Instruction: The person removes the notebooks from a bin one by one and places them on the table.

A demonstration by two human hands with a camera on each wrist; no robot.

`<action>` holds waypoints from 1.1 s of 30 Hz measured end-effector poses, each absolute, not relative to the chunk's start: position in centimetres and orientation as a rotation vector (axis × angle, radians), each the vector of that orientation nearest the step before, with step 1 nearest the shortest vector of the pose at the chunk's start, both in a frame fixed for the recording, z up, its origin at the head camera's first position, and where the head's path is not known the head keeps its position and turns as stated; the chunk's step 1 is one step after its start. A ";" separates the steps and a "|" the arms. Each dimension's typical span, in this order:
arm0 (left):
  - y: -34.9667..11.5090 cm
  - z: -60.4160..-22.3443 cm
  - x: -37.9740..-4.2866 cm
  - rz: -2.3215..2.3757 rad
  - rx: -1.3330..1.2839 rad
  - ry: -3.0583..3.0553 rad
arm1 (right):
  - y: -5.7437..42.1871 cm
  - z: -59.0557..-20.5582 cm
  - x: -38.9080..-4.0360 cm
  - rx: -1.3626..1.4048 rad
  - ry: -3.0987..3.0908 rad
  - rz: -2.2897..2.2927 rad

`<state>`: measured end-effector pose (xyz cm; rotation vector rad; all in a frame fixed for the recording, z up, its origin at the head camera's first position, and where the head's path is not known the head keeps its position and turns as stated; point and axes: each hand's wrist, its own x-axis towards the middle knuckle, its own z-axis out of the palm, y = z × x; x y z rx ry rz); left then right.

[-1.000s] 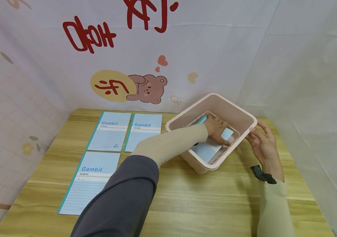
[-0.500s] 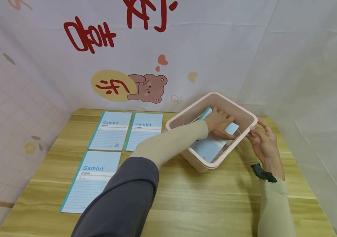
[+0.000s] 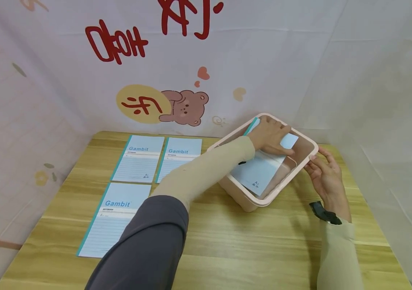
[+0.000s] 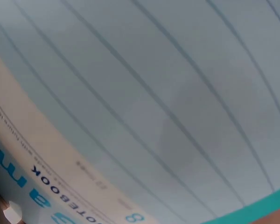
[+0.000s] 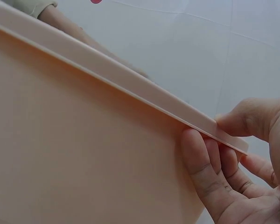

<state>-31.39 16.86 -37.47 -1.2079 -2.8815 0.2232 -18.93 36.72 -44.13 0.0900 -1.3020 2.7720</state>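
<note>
A light-blue notebook (image 3: 258, 171) with a teal spine slants up inside a pale pink plastic bin (image 3: 236, 197) at the table's back right. Over its upper part my left hand (image 3: 272, 135) grips it, fingers spread toward the far edge and thumb toward the right side. In the left wrist view, the ruled cover of the notebook (image 4: 154, 107) fills nearly everything. My right hand (image 3: 325, 175) pinches the bin's right corner rim. From the right wrist view, the thumb of the right hand (image 5: 242, 172) lies on top of the rim, with the fingers curled below it.
Three more "Gambit" notebooks lie flat at left: one back left (image 3: 138, 161), a notebook beside it (image 3: 180, 155) partly behind my left forearm, and a larger notebook (image 3: 115, 221) in front. A printed cloth (image 3: 263, 60) hangs behind the wooden table (image 3: 249, 249).
My left hand has moved up and toward the back of the bin with the notebook, which has risen from the bottom toward the rim. The right hand stays on the rim.
</note>
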 end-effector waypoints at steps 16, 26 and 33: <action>15.0 -31.5 -30.7 0.018 -1.160 -2.926 | 37.1 -44.4 -18.6 0.095 -1.334 2.759; 12.3 -26.7 -30.4 -0.156 -1.106 -2.847 | 37.0 -44.3 -18.9 0.105 -1.283 2.777; 8.1 -24.5 -30.9 -0.258 -0.980 -2.771 | 36.8 -44.3 -19.1 0.097 -1.295 2.774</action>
